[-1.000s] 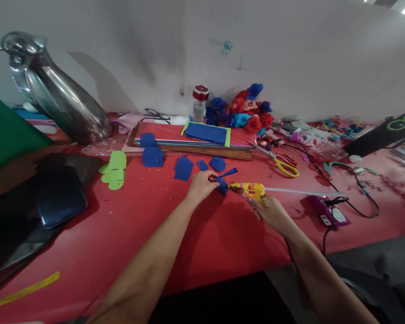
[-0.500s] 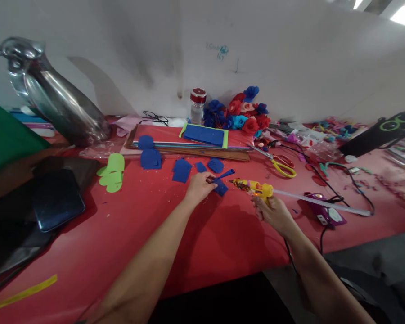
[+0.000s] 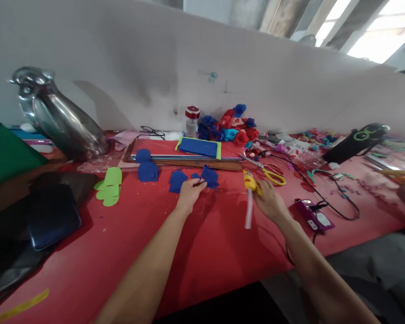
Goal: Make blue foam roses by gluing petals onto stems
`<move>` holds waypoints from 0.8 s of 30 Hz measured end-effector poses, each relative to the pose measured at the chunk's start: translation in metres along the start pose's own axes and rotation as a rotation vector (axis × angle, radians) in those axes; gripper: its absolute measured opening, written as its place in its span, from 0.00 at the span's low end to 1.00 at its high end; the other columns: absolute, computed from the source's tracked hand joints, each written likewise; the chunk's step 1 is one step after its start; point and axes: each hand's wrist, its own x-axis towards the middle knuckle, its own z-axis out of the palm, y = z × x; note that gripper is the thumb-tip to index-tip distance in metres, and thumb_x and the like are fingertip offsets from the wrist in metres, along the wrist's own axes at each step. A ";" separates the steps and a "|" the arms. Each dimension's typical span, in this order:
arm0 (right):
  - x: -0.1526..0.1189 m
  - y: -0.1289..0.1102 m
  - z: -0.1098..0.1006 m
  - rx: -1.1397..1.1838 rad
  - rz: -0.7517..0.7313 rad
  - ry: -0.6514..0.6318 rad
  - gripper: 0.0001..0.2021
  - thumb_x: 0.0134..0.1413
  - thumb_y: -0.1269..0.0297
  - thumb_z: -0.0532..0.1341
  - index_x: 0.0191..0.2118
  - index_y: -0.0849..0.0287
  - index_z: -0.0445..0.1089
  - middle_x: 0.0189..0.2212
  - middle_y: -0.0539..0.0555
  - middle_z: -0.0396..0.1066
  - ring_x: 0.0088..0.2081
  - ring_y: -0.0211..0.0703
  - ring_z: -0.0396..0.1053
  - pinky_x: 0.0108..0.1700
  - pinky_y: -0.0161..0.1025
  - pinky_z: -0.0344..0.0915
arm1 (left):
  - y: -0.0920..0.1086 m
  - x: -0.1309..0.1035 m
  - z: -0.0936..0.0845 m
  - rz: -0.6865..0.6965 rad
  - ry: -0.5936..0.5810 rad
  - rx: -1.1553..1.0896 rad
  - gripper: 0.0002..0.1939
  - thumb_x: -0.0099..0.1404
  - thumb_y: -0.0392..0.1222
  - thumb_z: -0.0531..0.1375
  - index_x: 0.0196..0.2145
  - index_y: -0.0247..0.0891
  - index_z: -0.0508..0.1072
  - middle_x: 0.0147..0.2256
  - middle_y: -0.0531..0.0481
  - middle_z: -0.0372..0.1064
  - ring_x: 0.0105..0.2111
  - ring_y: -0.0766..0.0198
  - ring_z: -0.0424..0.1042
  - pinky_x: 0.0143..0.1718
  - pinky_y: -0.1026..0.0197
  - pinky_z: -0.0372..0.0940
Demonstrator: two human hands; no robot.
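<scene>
Pinching the blue paper (image 3: 209, 177) between nearly closed fingertips, the left hand (image 3: 189, 194) sits apart from the right hand (image 3: 270, 201), whose curled fingers grip the glue gun (image 3: 249, 182), now swung from aiming leftward at the paper to pointing forward.

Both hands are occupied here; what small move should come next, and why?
I'd probably have the right hand set the yellow glue gun down on the red tabletop: its nozzle points toward the wall, away from the blue paper piece, which the left hand holds alone and may need help with.
</scene>
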 end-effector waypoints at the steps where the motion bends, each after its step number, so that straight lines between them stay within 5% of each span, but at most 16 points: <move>1: 0.007 0.003 0.004 -0.052 -0.022 0.012 0.17 0.55 0.59 0.53 0.48 0.61 0.64 0.44 0.64 0.67 0.44 0.54 0.67 0.42 0.45 0.65 | 0.001 0.002 -0.003 -0.010 0.035 -0.023 0.18 0.50 0.52 0.63 0.32 0.35 0.75 0.20 0.55 0.65 0.21 0.70 0.61 0.24 0.67 0.56; 7: 0.023 0.008 0.017 -0.240 0.028 -0.043 0.19 0.57 0.68 0.51 0.53 0.63 0.64 0.48 0.68 0.65 0.49 0.59 0.64 0.48 0.54 0.61 | 0.006 0.007 -0.017 -0.077 0.110 -0.248 0.26 0.43 0.58 0.66 0.33 0.33 0.74 0.17 0.60 0.56 0.16 0.77 0.46 0.19 0.67 0.46; 12: 0.030 -0.038 0.010 -0.138 0.044 0.102 0.18 0.53 0.63 0.56 0.50 0.58 0.69 0.53 0.63 0.65 0.54 0.64 0.60 0.51 0.60 0.58 | 0.007 0.006 -0.018 -0.013 0.115 -0.158 0.22 0.47 0.56 0.64 0.32 0.34 0.75 0.20 0.55 0.64 0.19 0.73 0.56 0.21 0.67 0.53; 15: 0.046 -0.081 0.012 0.227 -0.162 -0.097 0.13 0.53 0.62 0.56 0.43 0.57 0.73 0.44 0.57 0.73 0.48 0.50 0.68 0.53 0.48 0.59 | 0.008 0.004 -0.017 0.080 0.081 -0.127 0.17 0.48 0.51 0.65 0.30 0.35 0.76 0.25 0.52 0.70 0.26 0.69 0.65 0.30 0.66 0.61; 18: 0.060 -0.113 0.021 0.415 -0.208 -0.268 0.11 0.49 0.65 0.57 0.39 0.55 0.74 0.41 0.53 0.75 0.45 0.45 0.70 0.49 0.41 0.62 | 0.011 0.002 -0.020 0.147 -0.064 -0.108 0.14 0.49 0.49 0.65 0.29 0.35 0.76 0.27 0.52 0.72 0.29 0.66 0.68 0.35 0.64 0.63; 21: 0.065 -0.121 0.029 0.512 -0.208 -0.438 0.09 0.48 0.65 0.57 0.33 0.58 0.73 0.31 0.51 0.74 0.35 0.42 0.69 0.38 0.36 0.63 | 0.014 -0.001 -0.024 0.184 -0.201 -0.060 0.14 0.51 0.49 0.64 0.29 0.36 0.75 0.28 0.52 0.72 0.32 0.65 0.69 0.37 0.64 0.63; 24: 0.063 -0.115 0.035 0.595 -0.235 -0.490 0.09 0.48 0.60 0.58 0.27 0.60 0.71 0.23 0.47 0.68 0.28 0.37 0.63 0.31 0.32 0.58 | 0.015 -0.002 -0.026 0.190 -0.193 -0.028 0.13 0.51 0.47 0.63 0.32 0.37 0.74 0.29 0.53 0.71 0.31 0.66 0.69 0.35 0.65 0.63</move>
